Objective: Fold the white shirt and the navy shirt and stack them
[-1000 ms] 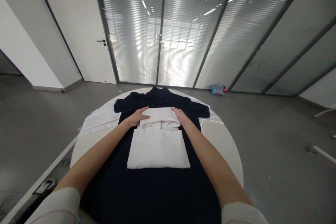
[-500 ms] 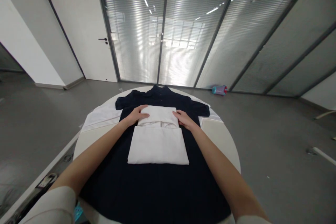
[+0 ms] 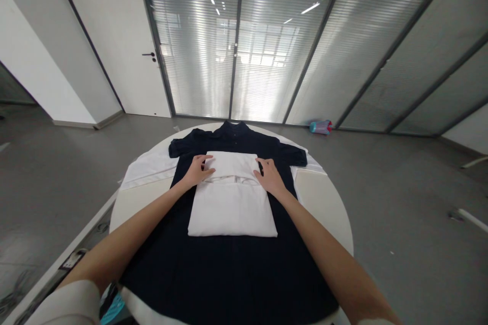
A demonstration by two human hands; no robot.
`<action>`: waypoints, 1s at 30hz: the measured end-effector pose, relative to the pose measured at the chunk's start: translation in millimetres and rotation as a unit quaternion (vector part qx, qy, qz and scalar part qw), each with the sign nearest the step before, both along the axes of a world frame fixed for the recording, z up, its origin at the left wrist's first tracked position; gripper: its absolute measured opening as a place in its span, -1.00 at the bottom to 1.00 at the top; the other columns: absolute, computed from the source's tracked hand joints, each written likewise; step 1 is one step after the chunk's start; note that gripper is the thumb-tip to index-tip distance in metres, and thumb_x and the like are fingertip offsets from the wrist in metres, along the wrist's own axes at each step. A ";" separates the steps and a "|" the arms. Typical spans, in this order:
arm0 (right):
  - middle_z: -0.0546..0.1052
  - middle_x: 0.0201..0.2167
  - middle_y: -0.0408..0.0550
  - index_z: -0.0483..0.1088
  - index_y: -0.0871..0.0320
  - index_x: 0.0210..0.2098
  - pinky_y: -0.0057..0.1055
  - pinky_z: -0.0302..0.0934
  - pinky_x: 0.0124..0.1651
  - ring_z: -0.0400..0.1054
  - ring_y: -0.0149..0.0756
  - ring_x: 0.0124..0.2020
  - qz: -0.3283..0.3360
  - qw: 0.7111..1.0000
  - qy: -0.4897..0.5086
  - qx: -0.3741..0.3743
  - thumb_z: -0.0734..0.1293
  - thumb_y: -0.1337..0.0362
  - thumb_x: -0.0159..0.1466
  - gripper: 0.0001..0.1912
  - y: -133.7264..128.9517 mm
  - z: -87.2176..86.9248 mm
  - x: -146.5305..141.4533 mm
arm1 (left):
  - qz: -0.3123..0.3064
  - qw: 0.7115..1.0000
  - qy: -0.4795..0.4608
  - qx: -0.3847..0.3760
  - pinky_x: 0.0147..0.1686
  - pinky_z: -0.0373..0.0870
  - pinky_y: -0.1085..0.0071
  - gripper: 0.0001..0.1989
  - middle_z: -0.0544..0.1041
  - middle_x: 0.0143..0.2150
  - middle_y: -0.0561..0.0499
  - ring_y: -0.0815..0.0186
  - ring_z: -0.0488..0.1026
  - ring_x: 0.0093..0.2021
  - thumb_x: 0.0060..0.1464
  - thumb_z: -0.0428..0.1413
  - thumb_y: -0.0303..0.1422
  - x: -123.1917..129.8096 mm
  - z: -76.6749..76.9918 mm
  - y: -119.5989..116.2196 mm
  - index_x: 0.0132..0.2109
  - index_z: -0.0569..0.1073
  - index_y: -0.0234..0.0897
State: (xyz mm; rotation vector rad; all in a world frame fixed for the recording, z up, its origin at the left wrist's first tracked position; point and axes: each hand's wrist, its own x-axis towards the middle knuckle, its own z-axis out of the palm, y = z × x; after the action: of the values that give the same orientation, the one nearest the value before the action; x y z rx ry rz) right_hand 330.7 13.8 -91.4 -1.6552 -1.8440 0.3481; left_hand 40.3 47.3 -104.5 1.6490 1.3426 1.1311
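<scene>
A white folded garment (image 3: 233,210) lies flat on a spread navy short-sleeved shirt (image 3: 229,279), with a loose fold running across its upper part. At its upper left edge rests my left hand (image 3: 197,171), thumb and fingertips apart on the white fabric. My right hand (image 3: 270,176) is at the opposite edge, thumb and index finger spread and touching the cloth. Neither hand visibly pinches it. The navy shirt's collar points away from me, and its lower end reaches the near table edge.
Beneath the shirts is a round white table (image 3: 324,208). More white fabric (image 3: 148,167) sticks out under the navy sleeves. A blue and pink object (image 3: 320,127) stands on the floor by the glass partition. A turquoise basket-like item (image 3: 113,310) is low at the near left.
The top part of the white garment now lies flatter, and the gap across its middle has narrowed. My fingers have loosened and spread at both sides. The view has shifted slightly.
</scene>
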 end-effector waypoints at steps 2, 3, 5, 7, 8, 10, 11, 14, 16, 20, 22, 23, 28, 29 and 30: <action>0.39 -0.07 0.05 0.40 0.10 -0.01 -0.31 0.21 -0.12 0.37 -0.21 -0.19 -0.016 0.998 -0.049 0.024 0.30 0.26 0.27 -0.71 -12.9 11.7 -0.7 | 0.020 0.997 0.047 0.052 0.10 0.32 0.25 -0.53 0.32 0.16 -0.17 0.08 0.41 0.02 -0.21 0.39 -0.33 -2.0 7.8 -10.7 -0.06 0.56 -0.21; 0.43 -0.14 0.02 0.40 0.09 -0.05 -0.33 0.19 -0.18 0.38 -0.22 -0.23 -0.018 0.998 -0.066 0.014 0.29 0.23 0.30 -0.76 -21.2 16.8 -0.2 | 0.018 0.995 0.069 0.069 0.08 0.32 0.27 -0.54 0.36 0.10 -0.15 0.09 0.42 -0.01 -0.19 0.39 -0.30 -4.9 12.0 -18.2 -0.06 0.56 -0.19; 0.46 -0.35 -0.09 0.37 0.08 -0.09 -0.38 0.11 -0.30 0.37 -0.25 -0.35 -0.010 0.996 -0.082 -0.042 0.27 0.18 0.32 -0.80 -40.4 23.1 3.2 | -0.003 0.992 0.111 0.053 -0.08 0.38 0.32 -0.53 0.47 -0.18 -0.08 0.12 0.46 -0.16 -0.12 0.37 -0.22 -14.9 19.4 -37.3 -0.02 0.53 -0.16; 0.43 -0.52 -0.19 0.33 0.07 -0.06 -0.40 0.04 -0.36 0.34 -0.26 -0.45 0.003 0.991 -0.073 -0.112 0.28 0.16 0.32 -0.77 -61.5 23.1 10.1 | -0.042 0.989 0.140 -0.024 -0.34 0.37 0.40 -0.50 0.42 -0.45 0.05 0.18 0.47 -0.38 -0.04 0.32 -0.13 -29.5 23.8 -60.0 0.05 0.48 -0.15; 0.42 -0.56 -0.22 0.31 0.08 -0.04 -0.40 0.03 -0.37 0.34 -0.27 -0.47 0.013 0.988 -0.057 -0.142 0.28 0.16 0.32 -0.75 -72.0 21.0 14.4 | -0.071 0.984 0.144 -0.078 -0.46 0.32 0.43 -0.47 0.40 -0.52 0.10 0.23 0.44 -0.49 0.00 0.29 -0.08 -37.4 24.7 -71.9 0.09 0.44 -0.14; 0.39 -0.59 -0.26 0.28 0.09 0.01 -0.40 0.04 -0.37 0.33 -0.28 -0.51 0.041 0.982 -0.007 -0.186 0.27 0.15 0.31 -0.69 -90.8 14.3 23.2 | -0.139 0.964 0.124 -0.187 -0.63 0.20 0.48 -0.40 0.42 -0.52 0.14 0.31 0.39 -0.61 0.07 0.21 -0.02 -51.5 24.5 -94.8 0.19 0.32 -0.12; 0.38 -0.60 -0.28 0.26 0.10 0.04 -0.40 0.06 -0.37 0.32 -0.29 -0.52 0.057 0.978 0.025 -0.201 0.27 0.14 0.30 -0.65 -98.7 10.7 27.0 | -0.169 0.953 0.100 -0.231 -0.67 0.17 0.51 -0.36 0.45 -0.47 0.13 0.33 0.40 -0.63 0.10 0.19 0.00 -56.9 24.1 -105.2 0.25 0.25 -0.10; 0.34 -0.60 -0.31 0.18 0.11 0.14 -0.40 0.11 -0.38 0.30 -0.31 -0.54 0.075 0.961 0.131 -0.230 0.25 0.10 0.28 -0.52 -115.4 2.2 33.2 | -0.206 0.930 0.010 -0.305 -0.71 0.19 0.57 -0.22 0.48 -0.31 0.09 0.33 0.52 -0.53 0.10 0.21 -0.02 -63.7 24.1 -129.4 0.36 0.06 0.02; 0.34 -0.57 -0.30 0.13 0.11 0.19 -0.40 0.15 -0.39 0.29 -0.32 -0.53 0.067 0.951 0.182 -0.239 0.24 0.06 0.27 -0.45 -121.9 -0.6 32.9 | -0.195 0.922 -0.043 -0.333 -0.71 0.22 0.59 -0.14 0.46 -0.25 0.06 0.28 0.58 -0.47 0.06 0.26 -0.06 -62.4 25.1 -139.0 0.39 0.01 0.10; 0.34 -0.59 -0.29 0.04 0.11 0.28 -0.40 0.10 -0.41 0.29 -0.30 -0.53 0.055 0.954 0.170 -0.242 0.21 0.01 0.30 -0.36 -131.6 -3.9 27.9 | -0.174 0.900 -0.118 -0.381 -0.64 0.37 0.54 -0.05 0.46 -0.21 0.03 0.20 0.62 -0.40 -0.02 0.35 -0.14 -56.8 23.7 -147.9 0.40 0.01 0.16; 0.31 -0.60 -0.31 0.00 0.12 0.33 -0.40 0.05 -0.42 0.27 -0.30 -0.55 0.058 0.958 0.142 -0.242 0.21 0.03 0.30 -0.32 -136.7 -5.8 26.1 | -0.167 0.897 -0.134 -0.387 -0.53 0.49 0.45 -0.04 0.48 -0.23 0.03 0.17 0.63 -0.36 -0.05 0.37 -0.18 -55.0 19.9 -150.7 0.40 0.07 0.10; 0.29 -0.61 -0.32 -0.01 0.13 0.34 -0.40 0.04 -0.43 0.25 -0.30 -0.55 0.060 0.959 0.133 -0.242 0.21 0.06 0.30 -0.31 -139.3 -6.9 25.6 | -0.164 0.897 -0.137 -0.386 -0.47 0.53 0.40 -0.06 0.49 -0.24 0.03 0.17 0.63 -0.35 -0.07 0.39 -0.19 -54.5 17.4 -152.3 0.39 0.12 0.06; 0.27 -0.61 -0.31 0.10 0.14 0.31 -0.39 0.08 -0.39 0.24 -0.31 -0.54 0.074 0.964 0.110 -0.230 0.21 0.12 0.29 -0.37 -148.7 -12.6 27.3 | -0.178 0.903 -0.099 -0.378 -0.28 0.57 0.30 -0.19 0.58 -0.25 -0.01 0.17 0.62 -0.30 -0.08 0.39 -0.19 -58.6 6.4 -159.2 0.32 0.32 -0.10; 0.29 -0.59 -0.29 0.12 0.14 0.31 -0.38 0.10 -0.38 0.25 -0.30 -0.53 0.075 0.966 0.101 -0.228 0.22 0.12 0.29 -0.38 -149.4 -12.9 27.8 | -0.186 0.903 -0.086 -0.377 -0.27 0.57 0.29 -0.20 0.58 -0.26 -0.02 0.16 0.62 -0.29 -0.07 0.38 -0.17 -60.9 6.3 -158.7 0.31 0.33 -0.11; 0.31 -0.57 -0.26 0.14 0.13 0.30 -0.36 0.14 -0.37 0.28 -0.28 -0.51 0.072 0.969 0.087 -0.219 0.22 0.14 0.28 -0.39 -149.6 -12.4 27.9 | -0.193 0.905 -0.069 -0.372 -0.30 0.56 0.29 -0.22 0.58 -0.28 -0.02 0.15 0.62 -0.30 -0.05 0.36 -0.15 -63.3 7.6 -157.1 0.31 0.34 -0.12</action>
State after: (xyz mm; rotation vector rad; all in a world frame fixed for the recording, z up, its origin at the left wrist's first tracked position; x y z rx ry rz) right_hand 358.7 -135.8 -103.8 -1.7039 -1.8475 0.9918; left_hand -22.9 -109.9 -96.9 1.1560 1.0909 0.3999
